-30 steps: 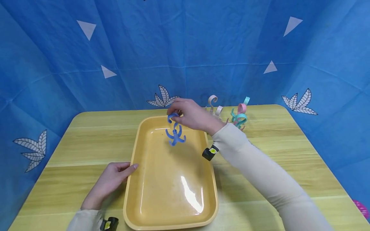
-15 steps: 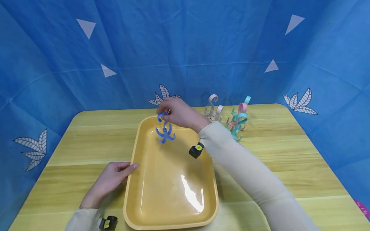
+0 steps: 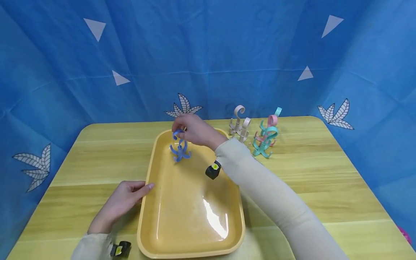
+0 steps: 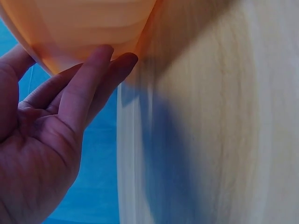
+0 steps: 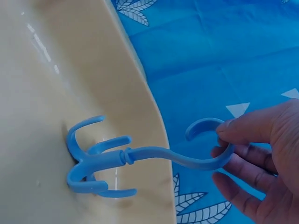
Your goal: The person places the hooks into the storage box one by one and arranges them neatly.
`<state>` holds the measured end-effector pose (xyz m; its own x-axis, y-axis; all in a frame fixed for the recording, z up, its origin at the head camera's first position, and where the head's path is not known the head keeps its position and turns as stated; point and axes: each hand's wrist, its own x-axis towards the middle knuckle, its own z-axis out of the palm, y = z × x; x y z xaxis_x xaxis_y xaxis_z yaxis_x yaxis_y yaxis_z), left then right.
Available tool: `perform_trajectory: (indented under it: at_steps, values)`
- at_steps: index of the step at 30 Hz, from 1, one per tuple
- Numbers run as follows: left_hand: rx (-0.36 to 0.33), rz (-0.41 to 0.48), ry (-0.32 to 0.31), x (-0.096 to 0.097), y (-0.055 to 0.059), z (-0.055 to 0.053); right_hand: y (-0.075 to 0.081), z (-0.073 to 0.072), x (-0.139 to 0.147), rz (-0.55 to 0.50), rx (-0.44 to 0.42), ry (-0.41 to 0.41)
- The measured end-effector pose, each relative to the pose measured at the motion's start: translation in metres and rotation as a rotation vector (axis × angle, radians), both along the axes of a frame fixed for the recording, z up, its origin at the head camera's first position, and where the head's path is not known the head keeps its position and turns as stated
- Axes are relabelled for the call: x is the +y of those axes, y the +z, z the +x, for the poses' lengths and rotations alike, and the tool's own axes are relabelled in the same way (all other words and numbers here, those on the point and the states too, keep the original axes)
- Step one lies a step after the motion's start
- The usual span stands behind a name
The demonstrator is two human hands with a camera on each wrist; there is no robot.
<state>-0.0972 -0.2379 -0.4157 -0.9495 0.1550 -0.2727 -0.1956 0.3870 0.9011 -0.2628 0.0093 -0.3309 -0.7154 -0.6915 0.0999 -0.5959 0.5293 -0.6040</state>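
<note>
- Fingers of our R hand pinch the blue hook by its top curl.
- It's upright in the tray, nr the far L corner; can't tell if it touches btm.
- Our L hand grips the tray's L rim.
- We see white hooks, a pink hook & green hooks on the table, R of tray.

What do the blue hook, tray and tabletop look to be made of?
Blue hook: likely molded plastic, satin; uniform color, smooth curved prongs.
Tray: probably hard plastic, glossy; bright reflection on its floor, rounded one-piece rim.
Tabletop: wood-look, low sheen; visible grain bands. Solid wood or printed laminate, can't tell.
</note>
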Motion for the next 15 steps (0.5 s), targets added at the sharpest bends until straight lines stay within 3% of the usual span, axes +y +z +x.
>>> perform_trajectory:
  at_steps: [15]
  values:
    - [-0.008, 0.054, -0.009, 0.0006, 0.0004, -0.0004, 0.0011, 0.0021, 0.0088, -0.007, 0.038, -0.023]
